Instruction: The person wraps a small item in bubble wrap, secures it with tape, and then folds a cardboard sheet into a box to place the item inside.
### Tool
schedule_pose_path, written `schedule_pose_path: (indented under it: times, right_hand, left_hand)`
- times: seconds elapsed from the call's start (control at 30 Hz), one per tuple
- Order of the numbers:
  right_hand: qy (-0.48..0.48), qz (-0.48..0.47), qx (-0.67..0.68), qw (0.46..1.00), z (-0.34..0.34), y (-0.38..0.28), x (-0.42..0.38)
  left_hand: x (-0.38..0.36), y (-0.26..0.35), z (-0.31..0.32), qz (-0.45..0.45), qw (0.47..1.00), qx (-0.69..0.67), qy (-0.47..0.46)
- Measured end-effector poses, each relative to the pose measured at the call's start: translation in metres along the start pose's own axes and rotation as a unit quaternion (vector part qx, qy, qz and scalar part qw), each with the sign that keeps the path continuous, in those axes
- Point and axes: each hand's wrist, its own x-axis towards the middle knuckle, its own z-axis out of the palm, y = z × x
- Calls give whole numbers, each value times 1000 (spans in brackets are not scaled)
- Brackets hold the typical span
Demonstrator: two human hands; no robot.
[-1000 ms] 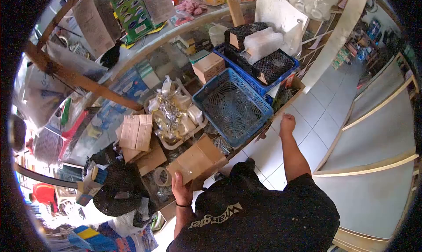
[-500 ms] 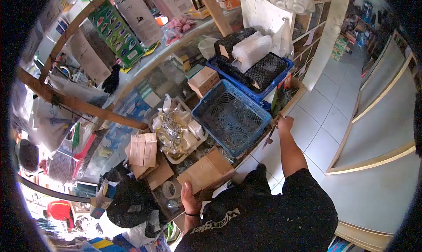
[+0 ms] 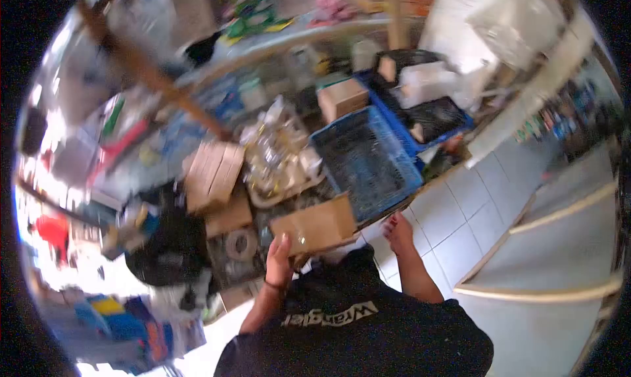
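A brown cardboard box (image 3: 319,224) is gripped at its left end by my left hand (image 3: 280,264), the thumb lying on its upper face. My right hand (image 3: 399,234) is raised to the right of the box and apart from it. Its fingers are curled and a small reddish spot shows at them, but blur hides what they hold. Beyond the box stand a blue plastic basket (image 3: 413,180) and a tray (image 3: 263,198) full of plastic-wrapped pieces. A roll of tape (image 3: 241,244) lies left of my left hand.
Stacked cardboard boxes (image 3: 213,173) stand at the left, near a black plastic bag (image 3: 161,255). Another box (image 3: 343,99) and a second blue basket (image 3: 388,124) with wrapped items sit at the back. Tiled floor (image 3: 453,209) and pale panels (image 3: 545,245) lie to the right.
My right hand has come away from the table's right edge, back toward my body and the box; the thin strip seen at it before no longer shows. My left hand keeps the box. The view has shifted.
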Motion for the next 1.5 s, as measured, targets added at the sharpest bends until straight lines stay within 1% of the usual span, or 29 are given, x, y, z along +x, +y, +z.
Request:
schedule_pose_path:
  times: [0.03, 0.07, 0.1, 0.17, 0.23, 0.27, 0.3, 0.37, 0.47, 0.57, 0.6, 0.7, 0.77, 0.87, 0.97, 1.07, 1.17, 1.2, 1.27, 1.37, 1.47, 1.5]
  right_hand:
    - [-10, -44, -39, 998, 17, -18, -27]
    - [-25, -89, -74, 993, 44, -45, -60]
    - [-46, -145, -121, 981, 50, -54, -63]
    - [-72, -263, -167, 947, 81, -73, -100]
    - [-161, -330, -272, 890, 107, -80, -129]
    - [-203, -362, -319, 852, 117, -81, -142]
    - [-247, -407, -375, 796, 128, -81, -156]
    - [-328, -487, -468, 660, 149, -73, -177]
    - [-365, -547, -518, 547, 172, -52, -190]
    - [-420, -521, -521, 530, 184, -44, -197]
    - [-427, -505, -528, 533, 185, -42, -200]
    - [-424, -506, -547, 515, 185, -37, -202]
    - [-429, -510, -538, 515, 187, -35, -204]
    - [-429, -525, -531, 508, 190, -32, -208]
    - [-448, -523, -542, 481, 194, -35, -211]
    - [-461, -521, -557, 453, 197, -36, -215]
    - [-464, -530, -564, 431, 197, -35, -214]
    - [-466, -534, -565, 423, 197, -35, -213]
    - [-468, -537, -562, 421, 198, -35, -213]
    - [-466, -527, -574, 418, 199, -35, -212]
    - [-466, -524, -577, 419, 199, -35, -208]
    - [-467, -525, -574, 420, 199, -35, -207]
  left_hand:
    - [-2, 7, -3, 6, 998, 58, -37]
    - [-1, 1, -6, 43, 996, 63, -55]
    - [0, -4, -8, 80, 992, 68, -72]
    - [3, 4, -10, 2, 998, 8, -69]
    - [-1, 12, -6, 11, 998, 1, -66]
    - [-3, 14, -6, 15, 998, -2, -68]
    - [-4, 14, -8, 17, 997, -11, -79]
    - [-3, 13, -11, 25, 994, -27, -103]
    - [-2, 11, -17, 37, 991, 4, -131]
    - [-12, 15, -16, 51, 987, 15, -152]
    - [-12, 16, -18, 47, 986, 23, -158]
    - [-14, 18, -27, 40, 985, 32, -166]
    - [-14, 16, -29, 46, 985, 25, -162]
    - [-15, 16, -24, 107, 983, 26, -144]
    - [-14, 15, -28, 119, 981, 32, -150]
    - [-15, 17, -31, 136, 980, 58, -131]
    - [-22, 26, -30, 137, 974, 143, -107]
    - [-22, 25, -31, 146, 972, 150, -103]
    - [-21, 22, -32, 165, 968, 164, -94]
    - [-21, 23, -34, 193, 947, 238, -93]
    - [-15, 16, -36, 228, 936, 255, -86]
    - [-16, 18, -35, 221, 941, 240, -85]
